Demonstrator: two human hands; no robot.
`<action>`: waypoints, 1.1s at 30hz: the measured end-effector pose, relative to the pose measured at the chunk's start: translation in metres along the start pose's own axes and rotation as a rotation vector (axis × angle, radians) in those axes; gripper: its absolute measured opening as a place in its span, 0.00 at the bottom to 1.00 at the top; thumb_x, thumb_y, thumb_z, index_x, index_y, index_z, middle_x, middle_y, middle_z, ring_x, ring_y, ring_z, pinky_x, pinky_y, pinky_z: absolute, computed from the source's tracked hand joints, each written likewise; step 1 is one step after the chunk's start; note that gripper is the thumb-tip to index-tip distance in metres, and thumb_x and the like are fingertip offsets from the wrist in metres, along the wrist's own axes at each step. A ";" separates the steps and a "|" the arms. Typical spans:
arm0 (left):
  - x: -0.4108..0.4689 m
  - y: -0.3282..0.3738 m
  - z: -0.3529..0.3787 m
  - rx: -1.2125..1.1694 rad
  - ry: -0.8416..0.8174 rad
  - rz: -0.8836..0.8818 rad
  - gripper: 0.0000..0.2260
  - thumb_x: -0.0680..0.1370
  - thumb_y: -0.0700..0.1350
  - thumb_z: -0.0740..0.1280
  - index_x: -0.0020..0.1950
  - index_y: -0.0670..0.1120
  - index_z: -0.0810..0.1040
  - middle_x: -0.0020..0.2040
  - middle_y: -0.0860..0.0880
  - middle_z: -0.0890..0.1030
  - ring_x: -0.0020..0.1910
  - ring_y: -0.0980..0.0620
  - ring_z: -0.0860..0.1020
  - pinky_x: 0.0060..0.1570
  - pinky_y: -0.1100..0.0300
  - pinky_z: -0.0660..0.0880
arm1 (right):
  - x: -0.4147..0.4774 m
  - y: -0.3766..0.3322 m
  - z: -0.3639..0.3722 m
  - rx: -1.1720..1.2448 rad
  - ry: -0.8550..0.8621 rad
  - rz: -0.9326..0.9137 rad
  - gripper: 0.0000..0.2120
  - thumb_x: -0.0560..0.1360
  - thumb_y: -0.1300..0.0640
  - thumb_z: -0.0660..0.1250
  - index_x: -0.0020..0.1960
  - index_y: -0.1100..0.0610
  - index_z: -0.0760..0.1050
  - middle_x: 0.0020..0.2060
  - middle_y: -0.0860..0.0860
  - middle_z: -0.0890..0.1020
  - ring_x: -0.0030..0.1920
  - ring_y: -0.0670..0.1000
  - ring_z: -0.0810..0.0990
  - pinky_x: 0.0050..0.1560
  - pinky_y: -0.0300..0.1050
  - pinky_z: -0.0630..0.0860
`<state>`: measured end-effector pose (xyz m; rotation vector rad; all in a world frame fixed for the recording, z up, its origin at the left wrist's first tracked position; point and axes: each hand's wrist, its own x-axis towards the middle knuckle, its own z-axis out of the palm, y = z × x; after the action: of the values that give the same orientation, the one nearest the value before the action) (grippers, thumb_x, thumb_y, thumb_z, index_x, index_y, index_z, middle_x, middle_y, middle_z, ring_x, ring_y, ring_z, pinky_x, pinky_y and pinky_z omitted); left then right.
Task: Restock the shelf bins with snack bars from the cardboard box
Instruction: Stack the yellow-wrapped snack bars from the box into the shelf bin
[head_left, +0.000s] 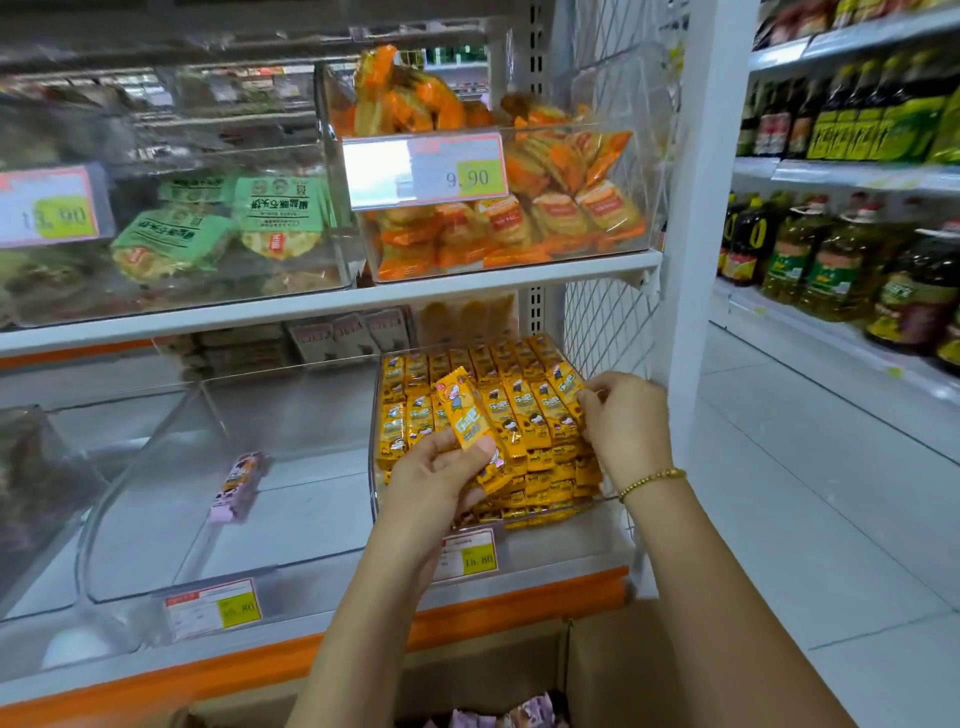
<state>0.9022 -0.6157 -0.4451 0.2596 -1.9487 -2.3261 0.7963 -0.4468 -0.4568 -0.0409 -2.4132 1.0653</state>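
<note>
Fingers (451, 464) of the left hand (436, 480) curl round the lower end of a single yellow snack bar (464, 415), the thumb pressed flat on its front, so the bar stands tilted above them; just right of that thumb, the right hand (626, 428) curls its own fingertips (586, 399) onto the right end of a row of yellow bars (519, 410), thumb and forefinger closed on the upper corner of the last one; both hands sit over a clear bin (372, 467) packed with the same yellow wrappers, standing in rows behind the fingers and lying stacked beneath them; a bead bracelet (652, 480) circles the right wrist; below the left fingers a price tag (470, 555) hangs on the shelf edge; well left of them, a neighbouring bin (156, 441) holds one purple bar (239, 486); far beneath both wrists the cardboard box (493, 670) stands open, purple bars (498, 719) showing inside.
</note>
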 end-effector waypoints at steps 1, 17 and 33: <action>0.001 0.000 -0.001 0.002 -0.004 0.002 0.25 0.73 0.45 0.71 0.68 0.44 0.68 0.54 0.48 0.81 0.54 0.48 0.81 0.59 0.50 0.76 | 0.001 -0.001 -0.001 -0.130 -0.037 -0.025 0.08 0.76 0.61 0.64 0.47 0.61 0.81 0.43 0.58 0.83 0.45 0.57 0.81 0.44 0.41 0.75; 0.009 0.019 -0.023 0.199 0.239 0.133 0.19 0.69 0.47 0.76 0.55 0.45 0.75 0.45 0.46 0.83 0.44 0.48 0.82 0.49 0.49 0.79 | -0.055 -0.067 -0.016 0.500 -0.648 -0.252 0.25 0.67 0.58 0.77 0.61 0.47 0.75 0.47 0.46 0.80 0.36 0.43 0.77 0.43 0.39 0.78; 0.028 0.002 -0.074 0.681 0.240 0.262 0.18 0.74 0.35 0.69 0.63 0.46 0.78 0.57 0.50 0.80 0.55 0.54 0.78 0.52 0.65 0.71 | -0.003 -0.124 0.089 0.129 -0.358 -0.154 0.14 0.72 0.51 0.72 0.53 0.58 0.79 0.48 0.55 0.83 0.50 0.54 0.80 0.42 0.38 0.68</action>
<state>0.8892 -0.6930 -0.4571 0.2881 -2.3938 -1.3471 0.7792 -0.5948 -0.4216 0.4063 -2.5979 1.2389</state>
